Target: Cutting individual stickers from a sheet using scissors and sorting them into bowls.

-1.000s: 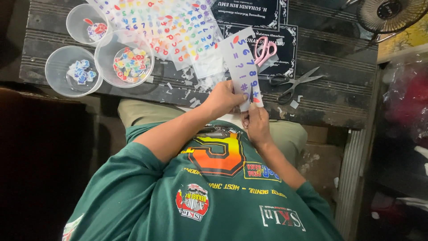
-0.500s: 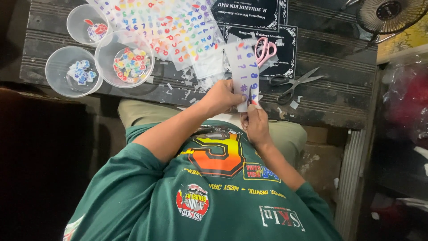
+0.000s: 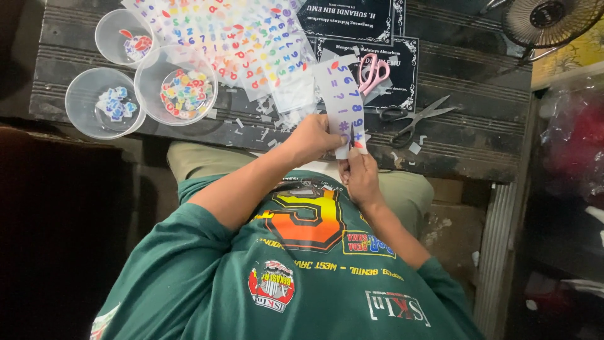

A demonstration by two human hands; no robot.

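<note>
Both hands pinch sticker strip (image 3: 345,101) over table edge (image 3: 440,157): left hand (image 3: 313,137) and right hand (image 3: 360,176) closed on it. Three cups (image 3: 179,94) part-filled; large sheets (image 3: 239,38) remain uncut.

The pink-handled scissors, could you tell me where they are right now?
In the head view, the pink-handled scissors lie on the dark table, right of the sticker strip, above the grey scissors.

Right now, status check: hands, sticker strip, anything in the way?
Left hand and right hand both pinch the sticker strip, held above the table. Grey scissors lie beside it, apart. Nothing blocks the hands.
</note>
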